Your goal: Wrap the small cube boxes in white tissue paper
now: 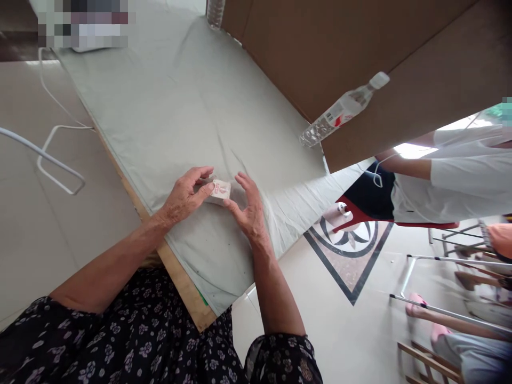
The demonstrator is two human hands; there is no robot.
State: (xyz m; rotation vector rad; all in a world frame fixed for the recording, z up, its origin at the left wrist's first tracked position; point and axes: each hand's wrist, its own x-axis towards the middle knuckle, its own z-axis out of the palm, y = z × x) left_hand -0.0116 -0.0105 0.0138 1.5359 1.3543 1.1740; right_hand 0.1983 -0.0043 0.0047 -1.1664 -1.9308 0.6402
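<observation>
A small white pack with red print [221, 189], about the size of a deck of cards, lies near the front corner of the cloth-covered table [168, 106]. My left hand [186, 193] is at its left end, thumb on the edge and fingers curved behind. On the other side, my right hand [250, 208] is spread, its thumb tip close to the near right corner and its fingers apart from the pack. Whether that thumb touches the pack I cannot tell. The left fingertips are partly hidden.
A clear plastic bottle [340, 114] stands against a large brown cardboard panel [304, 58]. Another bottle [216, 13] is at the top edge. A white metal frame [60, 154] stands left. At right are a seated person in a white shirt [460, 176] and metal-framed stools [408, 277].
</observation>
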